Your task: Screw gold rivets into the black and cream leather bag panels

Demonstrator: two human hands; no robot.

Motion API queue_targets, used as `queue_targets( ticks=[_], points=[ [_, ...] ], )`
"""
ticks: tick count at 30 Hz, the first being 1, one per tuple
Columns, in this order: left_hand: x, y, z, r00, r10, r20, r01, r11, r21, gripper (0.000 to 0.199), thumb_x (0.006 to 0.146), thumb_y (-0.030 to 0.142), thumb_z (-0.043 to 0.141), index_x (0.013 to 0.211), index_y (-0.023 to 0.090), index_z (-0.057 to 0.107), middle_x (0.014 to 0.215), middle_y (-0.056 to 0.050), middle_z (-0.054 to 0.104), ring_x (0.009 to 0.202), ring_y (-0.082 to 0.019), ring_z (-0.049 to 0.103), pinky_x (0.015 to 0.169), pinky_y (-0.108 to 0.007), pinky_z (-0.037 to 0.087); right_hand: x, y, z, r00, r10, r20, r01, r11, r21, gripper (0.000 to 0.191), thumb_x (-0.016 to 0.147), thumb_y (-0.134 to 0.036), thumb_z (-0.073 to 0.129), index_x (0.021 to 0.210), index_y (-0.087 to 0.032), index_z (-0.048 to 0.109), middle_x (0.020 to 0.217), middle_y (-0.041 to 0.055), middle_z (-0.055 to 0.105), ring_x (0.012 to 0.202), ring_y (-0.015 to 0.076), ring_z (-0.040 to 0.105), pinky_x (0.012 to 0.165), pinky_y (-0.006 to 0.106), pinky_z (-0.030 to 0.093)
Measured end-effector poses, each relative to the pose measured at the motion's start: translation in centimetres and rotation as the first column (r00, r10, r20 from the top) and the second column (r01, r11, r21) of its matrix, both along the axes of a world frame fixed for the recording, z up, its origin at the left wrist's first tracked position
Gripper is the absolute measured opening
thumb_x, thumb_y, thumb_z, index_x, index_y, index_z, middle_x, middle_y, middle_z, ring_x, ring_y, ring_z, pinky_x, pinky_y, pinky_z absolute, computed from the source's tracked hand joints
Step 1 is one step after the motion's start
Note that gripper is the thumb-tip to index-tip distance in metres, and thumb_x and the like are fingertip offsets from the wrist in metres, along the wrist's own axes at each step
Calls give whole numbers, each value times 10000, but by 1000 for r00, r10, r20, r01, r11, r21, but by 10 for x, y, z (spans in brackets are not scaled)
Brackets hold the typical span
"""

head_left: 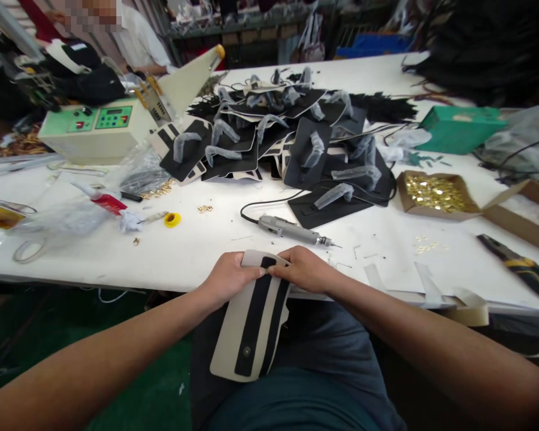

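Across my lap and against the table's front edge lies a beige panel (227,341) with black strips running along it, perhaps a bag part. Near its lower end the wider strip bears a round metal fitting (247,351). My left hand (230,276) grips the panel's upper end from the left, thumb pressed on the black strip. From the other side my right hand (303,270) holds the same end, its thumb meeting the left one. Whatever sits under the thumbtips is too small to make out. Just beyond my hands rests a grey electric screwdriver (290,230) with a black cord.
A heap of black panels (308,152) with plastic-wrapped handles fills the table's middle. To the right are a box of gold-coloured pieces (435,193), a green box (462,129) and pliers (521,263). On the left stands a control machine (96,129); another person (141,39) is behind it.
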State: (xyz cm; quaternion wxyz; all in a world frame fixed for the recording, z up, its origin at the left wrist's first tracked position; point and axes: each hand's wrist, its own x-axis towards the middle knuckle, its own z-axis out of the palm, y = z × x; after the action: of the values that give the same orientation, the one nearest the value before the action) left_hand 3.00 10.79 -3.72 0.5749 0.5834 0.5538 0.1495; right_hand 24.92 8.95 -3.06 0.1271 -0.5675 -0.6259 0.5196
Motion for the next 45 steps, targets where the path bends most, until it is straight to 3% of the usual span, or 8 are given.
queue_targets(
  ticks=[6,13,21,27,34,45],
  points=[
    [2,15,-17,992,76,103,-57,983,-177,295,741,314,822,982,158,760,857,-73,807,736,-233,754,678,-324,585,-2,17,-7,998,-23,65,24,1000,-9,263,869,-384,658,751,-155,709,676,18,645,681,162,590,589,245,391],
    [12,23,-13,989,140,56,-119,954,-276,223,704,214,806,910,158,743,786,-71,786,671,-237,737,643,-347,591,-10,24,1,983,11,182,-4,999,-36,217,879,-295,605,756,-154,716,721,48,706,685,174,631,594,252,393],
    [16,27,-17,987,154,42,-138,955,-263,258,644,206,852,869,141,745,754,-61,766,670,-228,721,660,-346,594,-18,29,7,933,70,353,-67,998,-20,232,912,-289,595,856,-134,758,810,98,758,767,205,687,615,257,419],
    [17,33,-20,991,135,-13,-135,970,-200,182,608,151,831,771,140,750,709,-42,750,647,-200,690,616,-286,545,-21,34,15,923,87,375,-74,996,-49,194,873,-284,639,825,-140,759,803,125,771,739,231,716,607,271,454],
    [18,36,-21,993,111,-45,-118,974,-192,193,611,165,830,789,139,763,727,-47,759,641,-215,699,604,-297,537,-13,36,3,948,44,314,-17,996,-90,220,862,-342,642,846,-150,749,768,104,764,650,216,719,574,269,509],
    [16,38,-21,995,51,-86,-61,990,-126,238,608,196,825,838,141,796,815,-65,786,739,-239,713,649,-298,530,-12,38,-6,959,28,282,-2,996,-90,245,817,-396,695,845,-159,749,743,84,749,642,210,702,539,265,477]
  ],
)
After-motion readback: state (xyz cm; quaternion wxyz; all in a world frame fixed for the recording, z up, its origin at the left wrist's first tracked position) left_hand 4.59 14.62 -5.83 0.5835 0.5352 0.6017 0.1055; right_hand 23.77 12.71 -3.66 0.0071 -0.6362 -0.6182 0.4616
